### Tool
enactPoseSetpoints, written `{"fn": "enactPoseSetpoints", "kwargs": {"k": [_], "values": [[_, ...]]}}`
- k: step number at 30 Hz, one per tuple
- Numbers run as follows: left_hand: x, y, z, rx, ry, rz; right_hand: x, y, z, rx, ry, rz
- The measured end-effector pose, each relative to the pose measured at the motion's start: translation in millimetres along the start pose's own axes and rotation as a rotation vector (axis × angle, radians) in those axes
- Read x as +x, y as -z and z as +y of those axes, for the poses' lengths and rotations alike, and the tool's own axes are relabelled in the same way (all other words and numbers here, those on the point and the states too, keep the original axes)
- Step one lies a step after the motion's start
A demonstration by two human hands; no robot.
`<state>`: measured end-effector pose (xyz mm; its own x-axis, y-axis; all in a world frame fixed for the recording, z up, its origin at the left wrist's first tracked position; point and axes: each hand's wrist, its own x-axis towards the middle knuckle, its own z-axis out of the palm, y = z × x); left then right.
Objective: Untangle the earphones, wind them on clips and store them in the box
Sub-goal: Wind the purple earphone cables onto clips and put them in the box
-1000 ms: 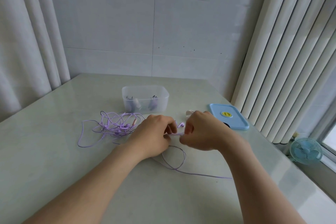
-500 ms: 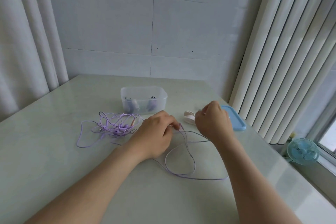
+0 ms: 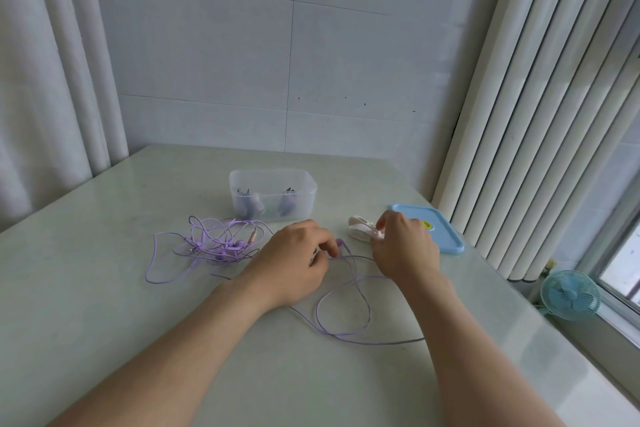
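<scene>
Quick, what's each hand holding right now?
Left hand: pinching the purple earphone by its cable.
Right hand: pinching the white clip.

counter [image 3: 104, 322]: pale, glossy | 12 o'clock: clear box [image 3: 270, 173] | 10 o'clock: tangled purple earphones [image 3: 221, 246] | centre to 5 o'clock: loose purple cable [image 3: 369, 314], looped | 1 o'clock: white clip [image 3: 358, 227] | 2 o'clock: blue lid [image 3: 446, 236]

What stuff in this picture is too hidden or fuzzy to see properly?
All in the head view:
- What is in the box: its frosted wall blurs it to purple shapes.
- How the right hand holds the white clip: its fingertips are behind its knuckles.
- The lid sticker: small, partly behind that hand.
- How many earphones are in the tangle: cords overlap.
</scene>
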<state>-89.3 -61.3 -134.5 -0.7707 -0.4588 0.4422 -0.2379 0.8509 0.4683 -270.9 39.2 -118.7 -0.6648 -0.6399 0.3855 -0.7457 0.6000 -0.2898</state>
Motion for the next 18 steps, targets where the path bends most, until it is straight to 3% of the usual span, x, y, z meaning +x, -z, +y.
{"fn": "enactPoseSetpoints", "kwargs": {"k": [4,9,15,18], "values": [[-1,1,5,-0.083,-0.077,-0.071,1,-2,1,0.013,0.021,0.011],[-3,-3,4,0.021,-0.106,-0.222,-1,5,-10,0.088,0.084,0.064],[-3,3,9,0.098,-0.107,-0.204,-13,25,-31,0.239,0.119,0.137],[0,4,12,-0.039,-0.001,-0.024,-16,28,-35,0.321,0.189,0.173]]}}
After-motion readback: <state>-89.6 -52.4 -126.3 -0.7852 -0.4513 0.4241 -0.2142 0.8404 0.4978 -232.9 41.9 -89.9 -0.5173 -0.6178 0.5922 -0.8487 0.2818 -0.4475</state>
